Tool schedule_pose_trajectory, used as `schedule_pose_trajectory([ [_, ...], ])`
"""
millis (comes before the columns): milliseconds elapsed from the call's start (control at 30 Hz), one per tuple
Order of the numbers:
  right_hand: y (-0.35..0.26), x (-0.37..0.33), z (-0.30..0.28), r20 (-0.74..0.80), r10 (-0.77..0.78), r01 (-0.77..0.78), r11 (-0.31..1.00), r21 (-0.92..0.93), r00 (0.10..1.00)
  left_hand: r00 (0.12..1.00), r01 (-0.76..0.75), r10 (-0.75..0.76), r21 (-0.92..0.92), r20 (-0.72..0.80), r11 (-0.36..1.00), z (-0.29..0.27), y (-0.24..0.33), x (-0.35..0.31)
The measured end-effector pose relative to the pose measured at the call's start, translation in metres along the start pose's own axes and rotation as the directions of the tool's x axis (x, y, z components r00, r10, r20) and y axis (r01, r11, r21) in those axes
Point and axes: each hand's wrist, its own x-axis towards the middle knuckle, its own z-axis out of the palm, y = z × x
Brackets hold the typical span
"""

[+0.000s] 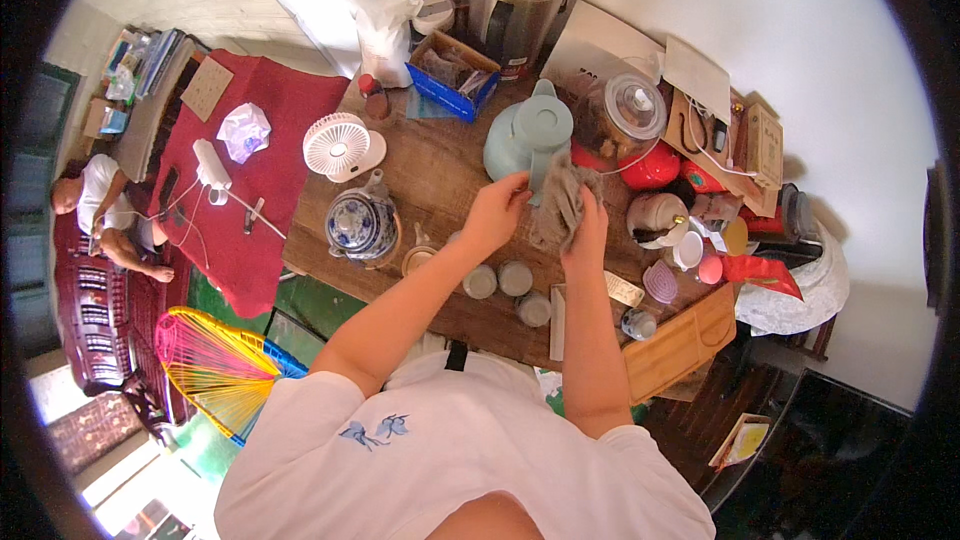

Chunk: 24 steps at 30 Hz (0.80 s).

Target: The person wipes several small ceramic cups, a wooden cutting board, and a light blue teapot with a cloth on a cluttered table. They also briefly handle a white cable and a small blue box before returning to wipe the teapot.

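A pale blue-green jug with a rounded lid stands near the middle of the wooden table, its handle facing me. My left hand is closed at that handle, with the fingertips against its lower part. In my right hand is a crumpled grey-brown cloth, which hangs beside the handle and partly covers it. Left of my left forearm sits a blue-and-white teapot. Several small cups stand between my forearms.
Behind the jug are a blue box, a large steel flask and a clear lidded jar. A white fan stands at left. Jars and packets crowd the right, near a bamboo tray. A person sits far left.
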Motion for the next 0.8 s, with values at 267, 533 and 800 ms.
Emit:
schedule_pose_trajectory([
  [267, -0.013, 0.016, 0.032, 0.155, -0.271, 0.253, 0.377, -0.891, 0.95, 0.994, -0.077, 0.099, 0.313, -0.055, 0.946, 0.025, -0.017, -0.015],
  [533, -0.03, 0.025, 0.019, 0.205, 0.148, 0.012, 0.783, -0.622, 0.968, 1.0, 0.01, -0.008, 0.124, -0.021, 0.992, 0.013, -0.015, -0.009],
  [800, -0.007, 0.03, 0.022, 0.165, 0.014, 0.08, 0.832, -0.549, 0.986, 0.998, -0.041, 0.038, 0.056, 0.054, 0.998, 0.002, -0.01, -0.009],
])
